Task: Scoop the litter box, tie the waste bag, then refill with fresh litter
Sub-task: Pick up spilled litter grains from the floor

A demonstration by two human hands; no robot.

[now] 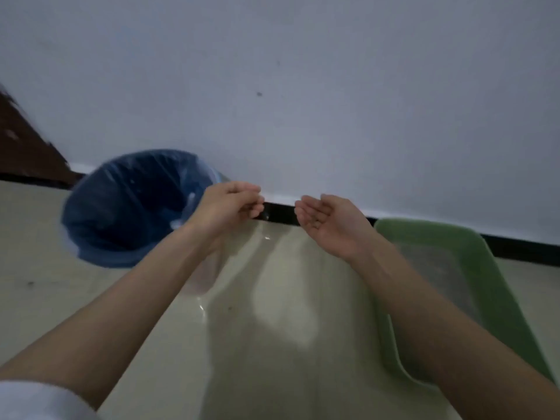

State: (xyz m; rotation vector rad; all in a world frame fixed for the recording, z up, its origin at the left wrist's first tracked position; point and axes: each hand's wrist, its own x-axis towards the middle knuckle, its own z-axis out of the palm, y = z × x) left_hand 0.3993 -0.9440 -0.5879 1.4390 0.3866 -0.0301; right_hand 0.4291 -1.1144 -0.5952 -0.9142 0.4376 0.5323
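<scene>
The litter box (472, 286) is a green plastic tray standing on the pale floor (39, 301), close to the black skirting strip (280, 212) at the foot of the white wall (303, 86). Grey litter (445, 268) lies inside it; the picture is too blurred to resolve grains or clumps. No brand, label or writing can be read on the box or on anything else in view.

To the left of the litter box, well apart from it, stands a blue bin (121, 213) lined with a thin clear waste bag (200, 168), whose edge folds over the bin rim. The bin tilts in the wide-angle view.

Between the bin and the litter box, both bare forearms reach forward above the floor. The left hand (225, 207) is nearer the bin, just beside its rim; its fingers (251, 207) are curled inward toward the thumb. Whether they pinch a fold of the clear film cannot be determined. The right hand (327, 222) is nearer the litter box, palm turned up, fingers loosely extended and holding nothing. The two hands are near each other and do not touch.

A brown panel (24, 147) stands beyond the bin, far from the litter box.
</scene>
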